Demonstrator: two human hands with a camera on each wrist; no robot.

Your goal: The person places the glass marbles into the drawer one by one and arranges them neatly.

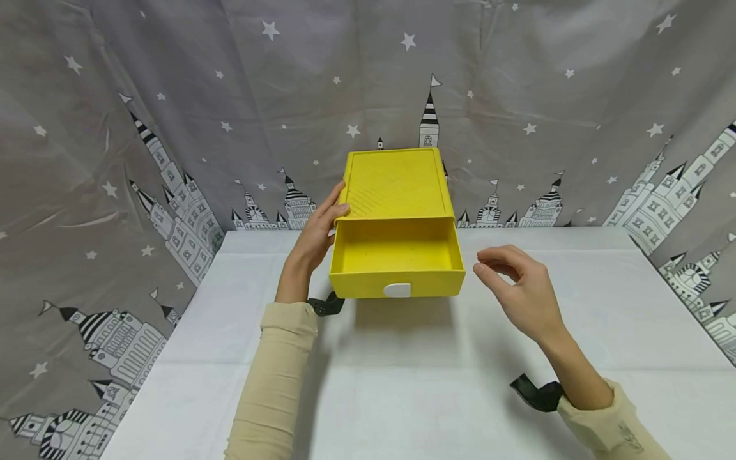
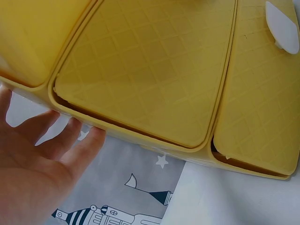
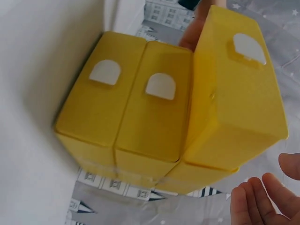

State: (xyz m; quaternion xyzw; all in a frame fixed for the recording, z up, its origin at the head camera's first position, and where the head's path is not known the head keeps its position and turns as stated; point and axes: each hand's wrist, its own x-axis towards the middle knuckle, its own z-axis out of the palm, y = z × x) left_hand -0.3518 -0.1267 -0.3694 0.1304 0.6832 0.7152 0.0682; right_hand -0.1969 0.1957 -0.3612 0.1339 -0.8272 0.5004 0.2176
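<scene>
A yellow drawer unit (image 1: 397, 182) stands in front of me, its top drawer (image 1: 397, 283) pulled out and a white knob (image 1: 397, 290) on the drawer's front. The drawer's inside holds nothing visible. My left hand (image 1: 313, 239) presses the unit's left side, thumb at the top edge; the left wrist view shows the spread, fairly straight fingers (image 2: 77, 133) against its side wall. To the right of the drawer, my right hand (image 1: 520, 287) hovers free with loosely bent fingers, holding nothing. The lower two drawers (image 3: 150, 108) are closed in the right wrist view.
The unit is on a white-covered table (image 1: 397, 396). Behind and at both sides hangs a grey cloth (image 1: 287, 96) printed with castles and stars. Dark straps (image 1: 537, 393) hang at both wrists, below beige sleeves (image 1: 267, 383).
</scene>
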